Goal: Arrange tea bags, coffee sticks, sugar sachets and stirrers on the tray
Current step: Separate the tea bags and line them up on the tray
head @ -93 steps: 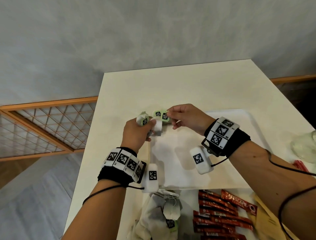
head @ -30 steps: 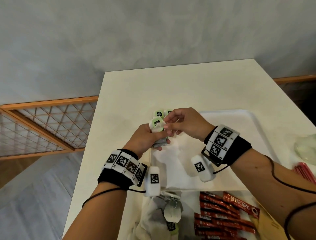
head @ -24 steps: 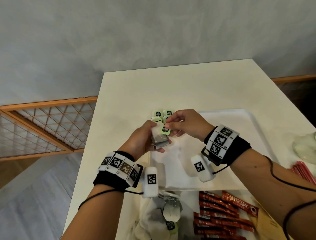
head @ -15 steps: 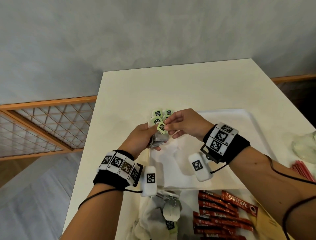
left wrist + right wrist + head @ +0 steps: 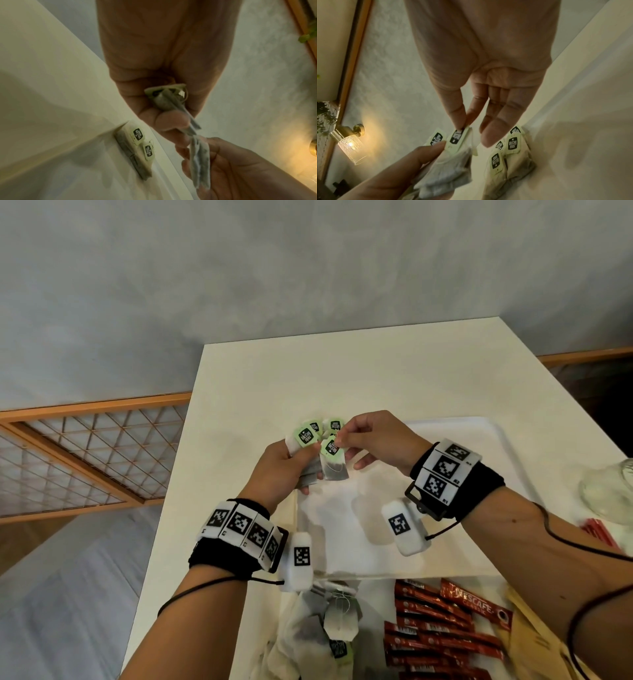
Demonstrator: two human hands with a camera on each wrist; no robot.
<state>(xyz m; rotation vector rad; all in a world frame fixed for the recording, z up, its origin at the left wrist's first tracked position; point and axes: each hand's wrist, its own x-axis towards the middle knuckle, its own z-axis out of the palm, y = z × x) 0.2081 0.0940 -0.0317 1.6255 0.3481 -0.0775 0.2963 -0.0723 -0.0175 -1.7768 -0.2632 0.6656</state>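
Presently I log: right hand [image 5: 375,440] pinching green tag of one grey paper tea bag [image 5: 334,467]; left hand [image 5: 279,474] gripping a bunch of tea bags [image 5: 308,474] above white plastic tray [image 5: 496,440] corner.

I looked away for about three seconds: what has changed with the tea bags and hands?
The right hand now pinches the tag of one tea bag, drawing it from the bunch the left hand grips. More bags lie at the tray's far left corner than before. The coffee sticks and loose tea bags near the person stayed put.
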